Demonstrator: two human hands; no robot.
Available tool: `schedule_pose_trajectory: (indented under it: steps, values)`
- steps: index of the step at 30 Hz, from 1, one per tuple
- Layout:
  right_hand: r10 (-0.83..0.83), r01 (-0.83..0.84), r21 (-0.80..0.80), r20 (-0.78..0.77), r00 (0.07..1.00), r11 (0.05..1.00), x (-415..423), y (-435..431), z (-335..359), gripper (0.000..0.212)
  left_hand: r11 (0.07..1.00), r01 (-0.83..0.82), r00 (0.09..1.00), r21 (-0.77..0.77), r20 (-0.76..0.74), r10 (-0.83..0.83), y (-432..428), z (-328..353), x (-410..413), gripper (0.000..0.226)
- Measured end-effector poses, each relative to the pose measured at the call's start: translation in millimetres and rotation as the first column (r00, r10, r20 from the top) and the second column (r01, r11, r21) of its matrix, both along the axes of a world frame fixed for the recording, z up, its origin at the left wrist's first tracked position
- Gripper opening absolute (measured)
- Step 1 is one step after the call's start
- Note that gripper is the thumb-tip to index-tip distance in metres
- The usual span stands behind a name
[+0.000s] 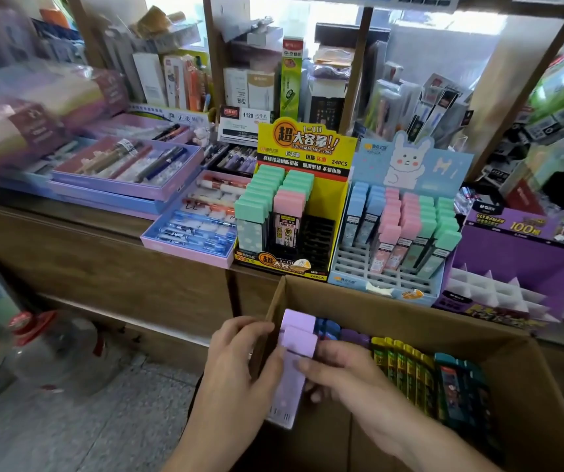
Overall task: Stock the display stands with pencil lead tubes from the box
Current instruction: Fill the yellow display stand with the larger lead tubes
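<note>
Your left grip [236,362] and right grip [348,373] both pinch a pair of lilac lead tubes [296,366], fingers curled round them, at the left wall of the cardboard box [393,318]. More tubes stand in rows inside the box: yellow-green [406,369] and teal [461,390]. Beyond it on the bench [103,247], the yellow stand [308,144] holds mint and pink tubes, with black slots showing on its right. Just beside it is the part-filled blue bunny stand [413,165], then the purple stand [526,247].
</note>
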State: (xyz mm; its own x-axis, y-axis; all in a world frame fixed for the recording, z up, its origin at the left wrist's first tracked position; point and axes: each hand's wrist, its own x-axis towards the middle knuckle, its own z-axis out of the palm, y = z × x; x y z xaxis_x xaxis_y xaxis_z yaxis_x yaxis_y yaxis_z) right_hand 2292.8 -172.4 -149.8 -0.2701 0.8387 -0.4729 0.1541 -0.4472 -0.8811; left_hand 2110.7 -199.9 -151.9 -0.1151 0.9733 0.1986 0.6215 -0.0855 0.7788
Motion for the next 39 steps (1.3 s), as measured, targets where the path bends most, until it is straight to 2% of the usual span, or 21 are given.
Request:
schedule_pose_trajectory:
  steps: [2,5,8,10,13,15,17,21,24,28,33,36,39]
  values:
    - [0.025,-0.023,0.048,-0.033,0.999,0.999,8,2,10,0.022,1.0,0.016,0.999,0.001,-0.029,-0.016,1,5,3,0.024]
    - [0.041,-0.032,0.099,-0.093,0.995,0.995,16,6,26,0.023,0.999,0.047,0.997,-0.009,-0.059,-0.047,3,13,7,0.039]
    - [0.066,-0.047,0.138,-0.142,0.988,0.989,20,9,38,0.024,0.998,0.067,0.998,0.021,0.003,-0.067,2,21,10,0.03]
    - [0.076,-0.052,0.145,-0.169,0.983,0.988,23,12,45,0.024,0.995,0.099,0.983,-0.009,0.155,-0.096,1,27,14,0.028]
    - [0.081,-0.05,0.191,-0.157,0.984,0.98,24,15,55,0.023,0.96,0.195,0.859,-0.202,0.507,-0.068,3,38,21,0.045]
    - [0.058,-0.025,0.259,-0.122,0.991,0.966,25,18,62,0.023,0.923,0.245,0.766,-0.295,0.643,0.002,5,39,25,0.037]
    - [0.02,0.008,0.321,-0.084,0.996,0.947,28,22,67,0.028,0.907,0.269,0.699,-0.324,0.713,0.047,7,40,29,0.035]
    - [0.055,-0.072,0.4,0.054,0.997,0.914,36,30,78,0.037,0.906,0.28,0.664,-0.316,0.745,0.055,9,37,34,0.054]
    - [0.069,-0.122,0.423,0.139,0.988,0.898,41,36,85,0.022,0.909,0.291,0.652,-0.299,0.757,0.041,10,35,34,0.049]
    - [0.012,-0.089,0.472,0.164,0.986,0.877,45,47,96,0.008,0.914,0.296,0.628,-0.278,0.777,0.033,11,36,33,0.039]
    - [-0.132,-0.02,0.65,0.185,0.974,0.76,53,75,123,0.009,0.927,0.231,0.524,-0.297,0.841,0.139,16,33,29,0.021]
    - [-0.219,-0.012,0.73,0.221,0.95,0.684,51,98,137,0.009,0.931,0.204,0.486,-0.304,0.856,0.173,18,31,28,0.02]
    - [-0.289,-0.073,0.776,0.319,0.903,0.627,45,124,145,0.014,0.938,0.213,0.464,-0.273,0.873,0.149,16,32,26,0.023]
